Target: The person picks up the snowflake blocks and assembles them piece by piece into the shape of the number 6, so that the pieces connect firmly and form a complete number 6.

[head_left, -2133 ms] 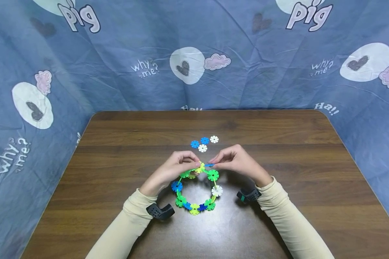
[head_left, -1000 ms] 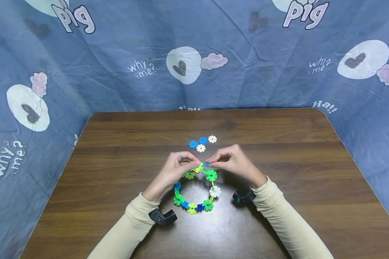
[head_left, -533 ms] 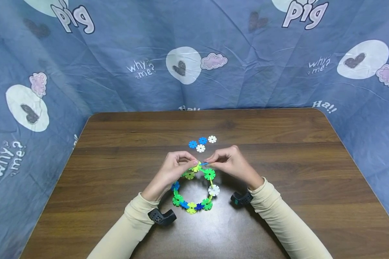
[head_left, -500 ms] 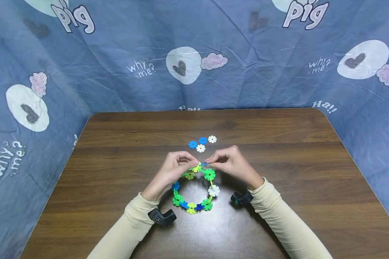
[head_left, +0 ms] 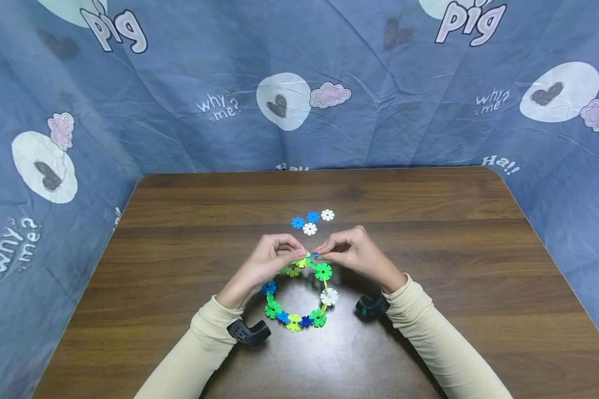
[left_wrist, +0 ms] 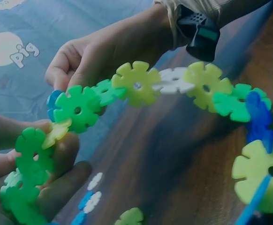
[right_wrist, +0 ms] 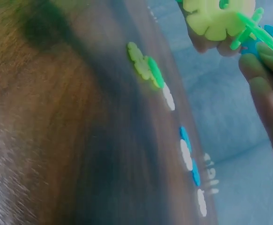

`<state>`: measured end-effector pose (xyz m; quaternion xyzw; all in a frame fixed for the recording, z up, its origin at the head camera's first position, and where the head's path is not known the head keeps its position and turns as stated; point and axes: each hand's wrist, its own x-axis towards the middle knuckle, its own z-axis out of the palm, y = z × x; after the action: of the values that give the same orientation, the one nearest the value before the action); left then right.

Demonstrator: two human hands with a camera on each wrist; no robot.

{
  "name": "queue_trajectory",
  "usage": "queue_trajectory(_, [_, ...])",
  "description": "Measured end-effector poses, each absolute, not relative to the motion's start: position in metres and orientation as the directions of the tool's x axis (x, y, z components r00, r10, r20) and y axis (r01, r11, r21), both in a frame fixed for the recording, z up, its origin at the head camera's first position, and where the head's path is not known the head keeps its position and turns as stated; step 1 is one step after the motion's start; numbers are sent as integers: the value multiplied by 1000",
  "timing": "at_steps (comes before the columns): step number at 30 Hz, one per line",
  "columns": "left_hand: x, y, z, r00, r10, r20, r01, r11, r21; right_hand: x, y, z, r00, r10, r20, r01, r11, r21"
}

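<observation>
Interlocking snowflake discs in green, yellow, blue and white form a ring-shaped chain (head_left: pixel 323 271), held up over the table. My left hand (head_left: pixel 265 265) pinches a yellow snowflake disc (left_wrist: pixel 57 133) at the far side of this ring. Opposite it, my right hand (head_left: pixel 359 255) pinches a blue snowflake disc (head_left: pixel 315 255) between thumb and forefinger. The blue disc meets the chain at the yellow and green discs; in the right wrist view a green disc (right_wrist: pixel 257 32) partly covers it. Whether its slot is fully engaged I cannot tell.
Past the hands, two blue discs (head_left: pixel 297 223) and two white discs (head_left: pixel 310 229) lie loose on the wooden table (head_left: pixel 179 266). A yellow disc (head_left: pixel 293 271) shows through the ring, with green and white ones by it in the right wrist view. A blue printed cloth (head_left: pixel 379 111) hangs behind.
My right hand has shifted left with the blue disc, closer to my left hand. The ring has moved slightly left; the loose discs beyond it lie as before.
</observation>
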<state>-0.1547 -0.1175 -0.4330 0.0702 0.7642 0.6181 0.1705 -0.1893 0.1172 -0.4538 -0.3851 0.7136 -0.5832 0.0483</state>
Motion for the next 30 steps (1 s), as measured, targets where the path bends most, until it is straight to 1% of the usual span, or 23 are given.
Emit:
queue_trajectory(3, [-156, -121, -432, -920, 347, -183, -101, 241, 965, -188, 116, -451, -702, -609, 369, -489, 35, -871])
queue_trajectory(8, [-157, -128, -427, -907, 358, -222, -121, 284, 951, -187, 112, -452, -713, -616, 336, -470, 63, -881])
queue_trajectory(12, [-156, -131, -422, -883, 395, -253, -155, 262, 952, -189, 110, -455, -717, -629, 300, -447, 85, -891])
queue_trajectory(15, [-156, -135, -420, -878, 403, -259, -160, 264, 951, -193, 111, -457, -750, -624, 219, -361, 109, -926])
queue_trajectory(17, [-156, -137, -419, -879, 400, -258, -148, 285, 947, -196, 110, -461, -766, -628, 136, -301, 163, -940])
queue_trajectory(19, [-157, -139, -418, -878, 398, -266, -145, 309, 940, -199, 107, -465, -761, -646, 66, -285, 241, -928])
queue_trajectory(20, [-157, -140, -418, -876, 400, -269, -143, 316, 938, -200, 104, -466, -750, -660, 41, -304, 290, -907])
queue_trajectory(22, [-157, -142, -417, -871, 410, -270, -138, 323, 936, -202, 97, -470, -713, -700, 36, -391, 354, -850])
queue_trajectory(26, [-157, -142, -416, -862, 424, -279, -142, 326, 935, -201, 83, -472, -650, -755, 89, -563, 399, -724])
queue_trajectory(30, [-156, -141, -416, -850, 441, -287, -149, 321, 935, -199, 76, -470, -628, -772, 94, -631, 434, -643])
